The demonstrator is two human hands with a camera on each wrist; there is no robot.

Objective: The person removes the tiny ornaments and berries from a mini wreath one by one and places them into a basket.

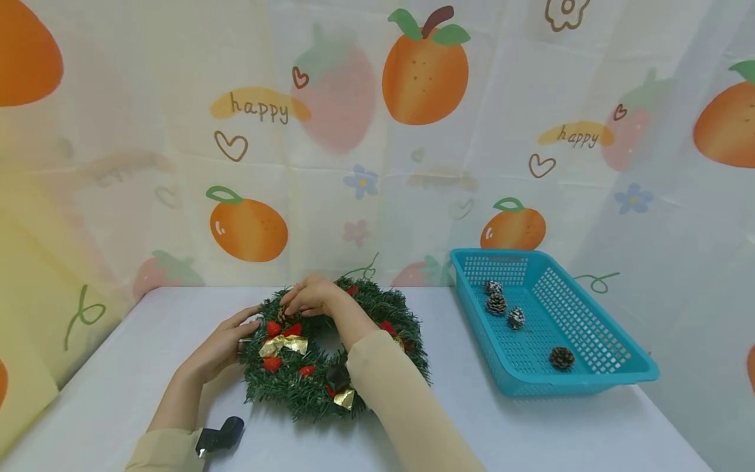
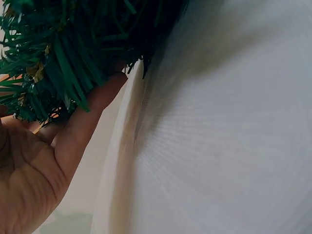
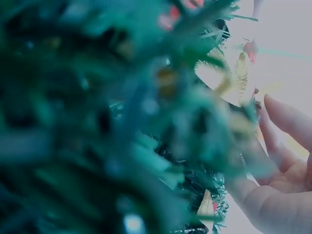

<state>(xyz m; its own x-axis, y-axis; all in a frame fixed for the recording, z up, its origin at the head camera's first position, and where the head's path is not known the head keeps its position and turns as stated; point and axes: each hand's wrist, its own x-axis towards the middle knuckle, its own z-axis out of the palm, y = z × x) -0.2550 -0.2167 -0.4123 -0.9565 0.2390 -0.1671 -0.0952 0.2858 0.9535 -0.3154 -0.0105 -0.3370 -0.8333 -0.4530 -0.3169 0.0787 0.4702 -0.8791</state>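
Observation:
A green wreath [image 1: 283, 387] with red berries, gold bows and pine cones lies on the table. My left hand [image 1: 219, 344] grips its left outer edge; in the left wrist view, fingers [image 2: 80, 126] run along the underside of the green needles. Reaching across the wreath, my right hand [image 1: 315, 296] has its fingertips on a brown pine cone [image 1: 284, 318] at the upper left of the ring, just above a gold bow [image 1: 284, 345]. Blurred needles fill much of the right wrist view, with the right hand's fingers [image 3: 287, 122] at its right side.
A blue plastic basket [image 1: 501, 354] stands to the right, holding several pine cones [image 1: 497, 303], some white-tipped. The white table [image 1: 460, 426] meets a fruit-printed cloth [image 1: 377, 196] at the back. A black device [image 1: 219, 435] is strapped to the left wrist.

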